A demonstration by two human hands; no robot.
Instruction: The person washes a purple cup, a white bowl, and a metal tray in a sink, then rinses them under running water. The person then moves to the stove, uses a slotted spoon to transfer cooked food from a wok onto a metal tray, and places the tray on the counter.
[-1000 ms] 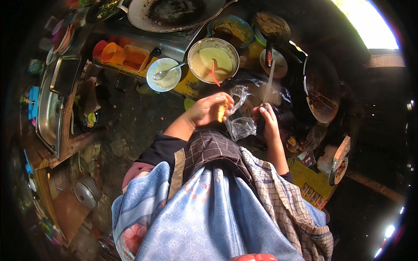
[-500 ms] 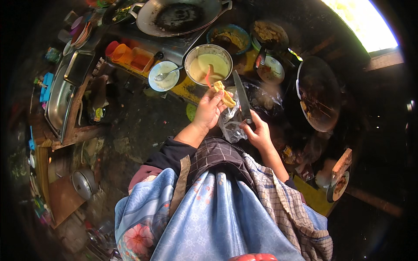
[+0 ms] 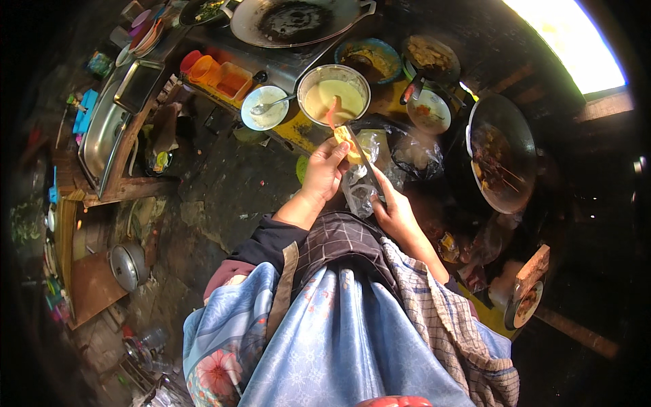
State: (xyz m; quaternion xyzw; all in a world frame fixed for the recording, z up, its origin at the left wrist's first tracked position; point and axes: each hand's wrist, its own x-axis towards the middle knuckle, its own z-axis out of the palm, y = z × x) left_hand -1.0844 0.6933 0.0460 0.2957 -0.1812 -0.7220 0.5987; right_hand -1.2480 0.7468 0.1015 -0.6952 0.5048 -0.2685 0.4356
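Observation:
My left hand (image 3: 322,173) pinches a yellow piece that looks like fried tofu (image 3: 342,137). Closed round the handle of a long knife (image 3: 364,161), my right hand (image 3: 397,216) holds the blade slanted up against the piece's right side. Whether the blade has cut in is hard to see. Just beyond the piece stands a metal pot (image 3: 307,115) of pale yellow batter (image 3: 322,96), with a reddish-orange utensil (image 3: 332,112) at its near side. A clear plastic bag (image 3: 359,195) lies below my hands.
Left of the pot sits a white bowl (image 3: 252,123) with a spoon (image 3: 263,108); orange containers (image 3: 232,81) stand behind. A large wok (image 3: 237,30) is at the back, another wok (image 3: 519,197) at right. A black plastic bag (image 3: 417,154) lies right of my hands.
The knife has swung left, from beside the yellow piece to against it, as my right hand turned. The surroundings have shifted slightly in the picture.

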